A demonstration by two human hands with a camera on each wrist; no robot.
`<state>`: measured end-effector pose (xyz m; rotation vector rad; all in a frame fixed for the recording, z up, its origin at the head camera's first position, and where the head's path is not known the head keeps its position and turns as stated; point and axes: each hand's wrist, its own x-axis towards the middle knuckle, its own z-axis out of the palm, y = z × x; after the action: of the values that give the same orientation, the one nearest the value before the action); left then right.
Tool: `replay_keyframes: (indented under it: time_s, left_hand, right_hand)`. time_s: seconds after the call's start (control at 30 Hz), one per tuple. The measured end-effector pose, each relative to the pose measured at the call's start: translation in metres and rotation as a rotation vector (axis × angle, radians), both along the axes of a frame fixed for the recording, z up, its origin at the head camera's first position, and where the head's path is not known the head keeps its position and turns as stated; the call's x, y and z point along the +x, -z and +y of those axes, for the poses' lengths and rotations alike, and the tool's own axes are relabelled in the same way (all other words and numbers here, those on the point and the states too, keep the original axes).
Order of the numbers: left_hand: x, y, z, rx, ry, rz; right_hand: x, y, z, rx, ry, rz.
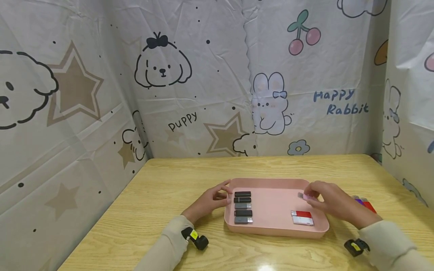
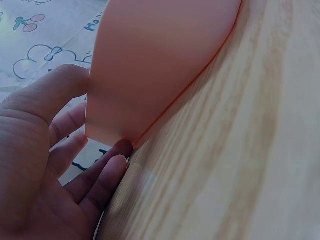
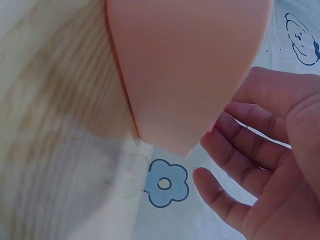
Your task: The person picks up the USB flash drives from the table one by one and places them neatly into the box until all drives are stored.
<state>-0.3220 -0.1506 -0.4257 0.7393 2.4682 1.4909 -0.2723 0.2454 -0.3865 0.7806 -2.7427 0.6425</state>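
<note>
My right hand (image 1: 330, 201) pinches a pink USB stick (image 1: 307, 197) over the right side of a shallow pink tray (image 1: 271, 230). The stick's metal plug points left; in the right wrist view the fingers and tray wall hide most of it. My left hand (image 1: 211, 202) rests its relaxed fingers against the tray's left end; in the left wrist view the thumb lies at the rim and other fingertips are low by the corner. Black and grey USB sticks (image 1: 243, 213) lie in a column along the tray's left side. A red USB stick (image 1: 303, 214) and a white one (image 1: 303, 221) lie together at its front right.
Several more USB sticks, purple and red (image 1: 369, 206), lie on the wooden table (image 1: 176, 177) right of the tray, partly behind my right forearm. A patterned cloth (image 1: 217, 75) hangs behind the table and along its sides.
</note>
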Motion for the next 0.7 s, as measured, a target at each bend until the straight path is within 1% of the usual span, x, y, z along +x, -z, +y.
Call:
replay_keyframes:
  time_s: [0.1, 0.17, 0.4, 0.53, 0.63, 0.7]
  left_hand:
    - [-0.007, 0.008, -0.002, -0.001, 0.001, 0.004]
    - [-0.01, 0.011, -0.003, 0.002, 0.007, 0.006]
    - [-0.01, 0.012, -0.004, -0.001, 0.027, 0.014]
    - [0.002, -0.002, 0.0, 0.003, 0.025, 0.006]
    - [0.011, -0.012, 0.003, 0.011, 0.022, 0.0]
    - [0.011, -0.011, 0.003, 0.012, 0.023, 0.0]
  right_hand:
    - [0.0, 0.001, -0.003, 0.0, -0.016, -0.014]
    - [0.0, 0.003, -0.004, -0.002, -0.014, -0.037]
    - [-0.001, 0.007, -0.011, -0.027, 0.027, -0.183]
    - [0.0, 0.009, -0.013, -0.034, 0.024, -0.221]
    - [0.0, 0.01, -0.014, -0.034, 0.001, -0.227]
    - [0.0, 0.012, -0.014, -0.029, -0.011, -0.226]
